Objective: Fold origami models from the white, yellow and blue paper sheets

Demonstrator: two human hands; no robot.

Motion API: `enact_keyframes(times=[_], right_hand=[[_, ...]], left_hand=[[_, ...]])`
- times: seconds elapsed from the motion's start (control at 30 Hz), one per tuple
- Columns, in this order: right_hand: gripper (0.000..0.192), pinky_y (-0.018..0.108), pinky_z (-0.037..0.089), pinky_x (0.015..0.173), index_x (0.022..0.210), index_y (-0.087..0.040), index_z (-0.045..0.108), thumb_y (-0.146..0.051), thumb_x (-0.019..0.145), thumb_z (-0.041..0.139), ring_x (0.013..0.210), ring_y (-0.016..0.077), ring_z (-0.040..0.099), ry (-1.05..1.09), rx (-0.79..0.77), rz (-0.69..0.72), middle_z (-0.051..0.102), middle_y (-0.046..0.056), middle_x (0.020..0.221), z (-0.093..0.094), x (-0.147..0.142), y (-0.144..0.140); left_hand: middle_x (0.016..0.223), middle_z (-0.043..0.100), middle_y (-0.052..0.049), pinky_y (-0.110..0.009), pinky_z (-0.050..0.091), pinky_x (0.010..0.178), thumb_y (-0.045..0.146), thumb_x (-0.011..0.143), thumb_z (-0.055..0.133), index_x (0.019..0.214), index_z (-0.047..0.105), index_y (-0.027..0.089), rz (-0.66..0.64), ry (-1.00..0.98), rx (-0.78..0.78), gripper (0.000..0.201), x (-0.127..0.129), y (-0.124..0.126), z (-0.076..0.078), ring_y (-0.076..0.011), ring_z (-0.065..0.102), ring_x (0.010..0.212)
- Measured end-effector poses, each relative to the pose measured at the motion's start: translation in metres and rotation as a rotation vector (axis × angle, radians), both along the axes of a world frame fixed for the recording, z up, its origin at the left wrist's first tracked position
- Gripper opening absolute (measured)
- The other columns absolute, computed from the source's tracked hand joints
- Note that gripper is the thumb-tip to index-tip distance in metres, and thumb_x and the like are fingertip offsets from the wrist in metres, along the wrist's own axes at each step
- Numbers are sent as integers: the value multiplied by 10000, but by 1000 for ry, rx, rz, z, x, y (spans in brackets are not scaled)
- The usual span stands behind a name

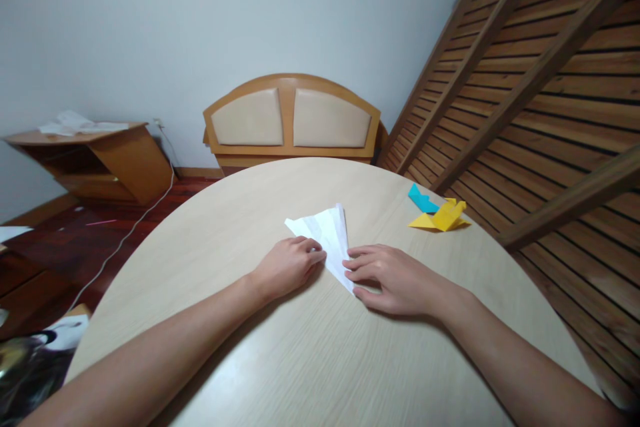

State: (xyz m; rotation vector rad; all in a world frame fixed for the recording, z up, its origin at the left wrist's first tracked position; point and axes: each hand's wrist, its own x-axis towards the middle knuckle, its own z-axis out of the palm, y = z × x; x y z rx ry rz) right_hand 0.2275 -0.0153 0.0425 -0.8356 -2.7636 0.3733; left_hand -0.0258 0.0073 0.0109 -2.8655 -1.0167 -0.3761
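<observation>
Pale wall [300, 7] rises behind the round table [320, 360]. On the table, the right hand [393, 280], fingers slightly apart, and the left hand [287, 267], fingers curled (pinching or not, I cannot tell), touch the folded paper [327, 230] between them. For sharp creases, one hand should steady while the other presses evenly. Farther right are a yellow figure [447, 217] and a smaller blue figure [423, 200].

My listing from the feed: left hand [290, 265], bare; right hand [393, 281], bare; fingers [367, 271], slender; left forearm [185, 337] and right forearm [505, 350], both uncovered, smooth-contoured, tapering to narrow wrists; nails too small to detail.
</observation>
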Motion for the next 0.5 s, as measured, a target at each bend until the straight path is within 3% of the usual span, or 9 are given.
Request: enact_keyframes(times=[0.2,0.3,0.5], right_hand=[[180,414,454,1013,861,-250,771,-155,849,620,1194,281,633,-40,-54,12,790,27,1002,7,-2,-6],[234,386,473,963,945,-274,789,-144,848,621,1138,257,659,-28,-92,21,792,18,1012,8,-4,-8],[275,359,486,953,996,-267,799,-120,848,620,1082,227,675,0,-109,47,792,27,984,2,-4,-7]], left_hand=[[1177,687,-100,-358,534,956,298,985,502,1114,677,200,-135,-81,-117,238,2,-8,6,-229,662,1118],[1270,668,-119,-376,503,1033,350,952,555,1099,684,180,-191,-118,-178,259,3,-9,6,-256,619,1226],[1396,599,-159,-402,470,1088,385,862,654,1153,667,139,-166,-185,-317,382,5,-8,0,-290,546,1326]])
